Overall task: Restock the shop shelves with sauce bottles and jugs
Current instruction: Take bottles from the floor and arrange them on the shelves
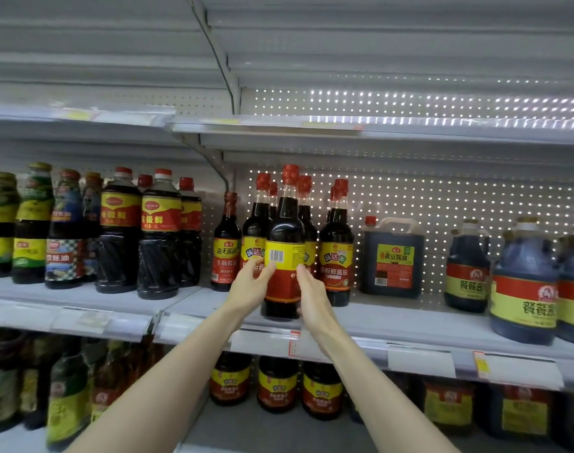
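Dark sauce bottle [284, 230] on the shelf [393, 322], left hand [249, 289] fingers [266, 270] curled round it, right hand [313, 299] fingers flat alongside

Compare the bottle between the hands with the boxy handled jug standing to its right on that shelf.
The bottle is tall and slim with a long neck; the jug is squat and boxy with a handle on top. The bottle stands near the front edge of the shelf, between the left hand and the right hand; the jug sits further back, untouched. Both hold dark sauce, with a red cap and a yellow-and-red label.
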The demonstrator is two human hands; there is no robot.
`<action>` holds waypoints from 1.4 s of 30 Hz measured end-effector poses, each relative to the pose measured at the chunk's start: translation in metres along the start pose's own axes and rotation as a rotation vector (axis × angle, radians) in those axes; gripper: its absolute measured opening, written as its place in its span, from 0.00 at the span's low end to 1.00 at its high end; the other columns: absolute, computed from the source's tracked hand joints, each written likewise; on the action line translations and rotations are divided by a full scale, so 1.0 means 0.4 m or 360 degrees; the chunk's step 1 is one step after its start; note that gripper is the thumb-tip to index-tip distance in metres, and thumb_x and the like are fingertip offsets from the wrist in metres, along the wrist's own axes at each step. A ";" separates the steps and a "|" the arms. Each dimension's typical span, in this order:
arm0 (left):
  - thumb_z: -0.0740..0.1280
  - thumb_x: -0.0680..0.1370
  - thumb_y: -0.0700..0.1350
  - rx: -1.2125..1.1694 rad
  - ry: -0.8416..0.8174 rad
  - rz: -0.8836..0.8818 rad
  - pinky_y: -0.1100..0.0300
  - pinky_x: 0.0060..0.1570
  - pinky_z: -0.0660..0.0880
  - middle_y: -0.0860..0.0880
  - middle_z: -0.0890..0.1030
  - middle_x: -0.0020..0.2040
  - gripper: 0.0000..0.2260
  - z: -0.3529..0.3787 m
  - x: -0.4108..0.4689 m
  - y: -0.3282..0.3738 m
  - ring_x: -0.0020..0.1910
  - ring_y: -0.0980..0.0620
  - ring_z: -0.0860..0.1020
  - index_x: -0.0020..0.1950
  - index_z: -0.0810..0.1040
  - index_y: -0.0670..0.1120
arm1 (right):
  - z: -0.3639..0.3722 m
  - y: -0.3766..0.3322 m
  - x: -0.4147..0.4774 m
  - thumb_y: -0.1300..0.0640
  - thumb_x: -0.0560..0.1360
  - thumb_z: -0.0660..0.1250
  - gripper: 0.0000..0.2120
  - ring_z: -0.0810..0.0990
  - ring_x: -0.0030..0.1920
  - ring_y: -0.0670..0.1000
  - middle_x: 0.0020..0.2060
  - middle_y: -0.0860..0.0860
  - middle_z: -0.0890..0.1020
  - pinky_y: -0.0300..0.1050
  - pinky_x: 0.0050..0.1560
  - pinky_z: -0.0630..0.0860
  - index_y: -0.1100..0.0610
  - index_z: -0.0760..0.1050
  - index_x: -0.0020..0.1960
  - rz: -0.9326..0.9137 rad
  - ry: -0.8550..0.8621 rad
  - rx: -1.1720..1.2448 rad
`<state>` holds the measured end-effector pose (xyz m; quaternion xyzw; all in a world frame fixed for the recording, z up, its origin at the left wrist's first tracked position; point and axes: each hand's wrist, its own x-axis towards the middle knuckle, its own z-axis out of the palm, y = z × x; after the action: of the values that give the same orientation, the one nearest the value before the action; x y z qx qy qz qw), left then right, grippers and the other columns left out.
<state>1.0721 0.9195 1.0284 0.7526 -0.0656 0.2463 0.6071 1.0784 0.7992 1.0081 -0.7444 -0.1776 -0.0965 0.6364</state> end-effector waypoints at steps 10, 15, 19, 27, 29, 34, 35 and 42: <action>0.56 0.81 0.56 -0.0172 -0.0183 -0.0008 0.64 0.45 0.73 0.53 0.78 0.55 0.15 -0.013 -0.019 0.013 0.50 0.59 0.76 0.63 0.70 0.50 | -0.025 -0.044 -0.022 0.37 0.81 0.49 0.19 0.71 0.63 0.47 0.59 0.43 0.74 0.52 0.70 0.65 0.40 0.67 0.67 0.0131 -0.0161 0.0220; 0.59 0.81 0.54 0.0014 -0.0118 0.0157 0.57 0.51 0.77 0.48 0.78 0.54 0.21 -0.058 -0.036 -0.013 0.51 0.54 0.78 0.70 0.67 0.45 | 0.017 -0.054 0.011 0.39 0.82 0.47 0.21 0.73 0.55 0.44 0.53 0.43 0.74 0.53 0.69 0.68 0.44 0.65 0.70 0.0157 -0.0132 0.0250; 0.59 0.81 0.53 0.0037 -0.0187 0.0160 0.61 0.47 0.76 0.47 0.78 0.58 0.18 -0.107 -0.006 -0.016 0.50 0.55 0.77 0.67 0.69 0.45 | 0.064 -0.066 0.016 0.39 0.82 0.49 0.18 0.76 0.56 0.45 0.59 0.48 0.76 0.48 0.62 0.71 0.45 0.68 0.64 0.0119 0.0045 0.0259; 0.57 0.82 0.55 -0.0248 -0.0502 -0.0034 0.52 0.62 0.72 0.48 0.72 0.69 0.24 -0.108 0.044 -0.028 0.62 0.51 0.74 0.76 0.60 0.47 | 0.100 -0.065 0.002 0.31 0.77 0.49 0.23 0.75 0.61 0.48 0.61 0.47 0.77 0.54 0.65 0.72 0.40 0.69 0.64 0.0002 0.0243 0.0051; 0.58 0.81 0.57 -0.0215 -0.0493 0.0032 0.49 0.65 0.72 0.49 0.74 0.68 0.25 -0.119 0.040 -0.040 0.63 0.51 0.74 0.75 0.62 0.48 | 0.096 -0.062 0.004 0.36 0.80 0.49 0.23 0.75 0.61 0.47 0.62 0.46 0.77 0.54 0.66 0.71 0.43 0.67 0.69 0.0037 0.0227 0.0110; 0.59 0.80 0.58 -0.0142 -0.0448 0.0232 0.55 0.61 0.74 0.55 0.77 0.59 0.19 -0.150 0.007 -0.069 0.59 0.57 0.75 0.70 0.66 0.54 | 0.122 -0.071 0.021 0.39 0.81 0.48 0.23 0.75 0.57 0.46 0.59 0.46 0.76 0.41 0.55 0.72 0.47 0.65 0.71 0.0114 0.0203 0.0203; 0.59 0.79 0.59 -0.0082 -0.0419 0.0284 0.54 0.62 0.74 0.54 0.76 0.60 0.22 -0.154 0.005 -0.081 0.61 0.56 0.74 0.71 0.66 0.54 | 0.129 -0.073 0.024 0.40 0.82 0.47 0.21 0.76 0.52 0.43 0.54 0.45 0.77 0.36 0.48 0.73 0.48 0.66 0.68 0.0118 0.0186 0.0216; 0.58 0.80 0.57 -0.0054 -0.0388 0.0176 0.52 0.61 0.74 0.48 0.73 0.65 0.22 -0.173 0.052 -0.088 0.61 0.52 0.74 0.72 0.65 0.49 | 0.138 -0.091 0.012 0.44 0.83 0.47 0.23 0.74 0.52 0.45 0.61 0.51 0.74 0.41 0.54 0.70 0.53 0.62 0.73 0.0140 0.0145 0.0200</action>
<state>1.0842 0.9980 1.0166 0.7619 -0.1844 0.1848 0.5927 1.0641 0.8588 1.0338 -0.7049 -0.1212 -0.0907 0.6930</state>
